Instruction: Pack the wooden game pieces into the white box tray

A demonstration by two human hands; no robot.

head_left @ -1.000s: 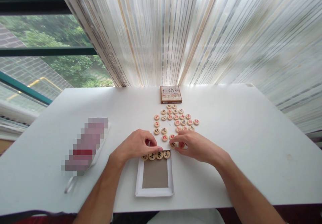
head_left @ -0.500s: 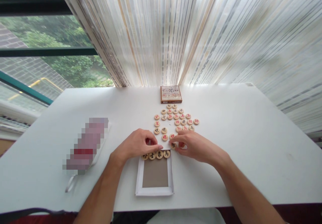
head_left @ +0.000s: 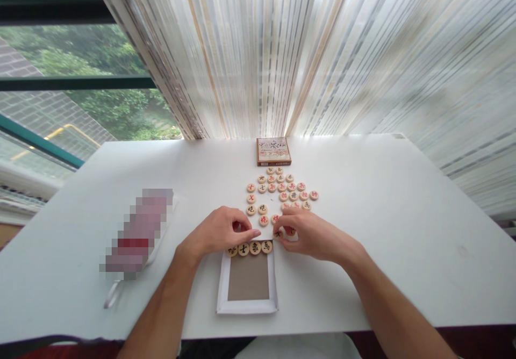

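Observation:
My right hand (head_left: 300, 230) is closed, with thumb and forefinger on a round wooden Chinese chess piece (head_left: 278, 234) with a black character, just beyond the tray's far right corner. Partly hidden under the fingers lies another piece (head_left: 292, 231). My left hand (head_left: 226, 230) rests at the far left edge of the open white box tray (head_left: 248, 306), thumb stretched to the right and apart from the curled fingers, holding no piece that I can see. Inside the tray, along its far side, a row of several black-lettered pieces (head_left: 255, 248) lies face up.
Beyond my hands, several red and black pieces (head_left: 282, 187) are spread on the white table (head_left: 403, 241). A printed Chinese chess box lid (head_left: 274, 152) lies behind them. At left is a blurred pink object (head_left: 141, 230) with a strap. A striped curtain (head_left: 250, 52) hangs at the back.
Almost nothing differs. My right thumb and forefinger have shifted slightly over the black-lettered piece, covering more of it. My left hand and the tray stay in place.

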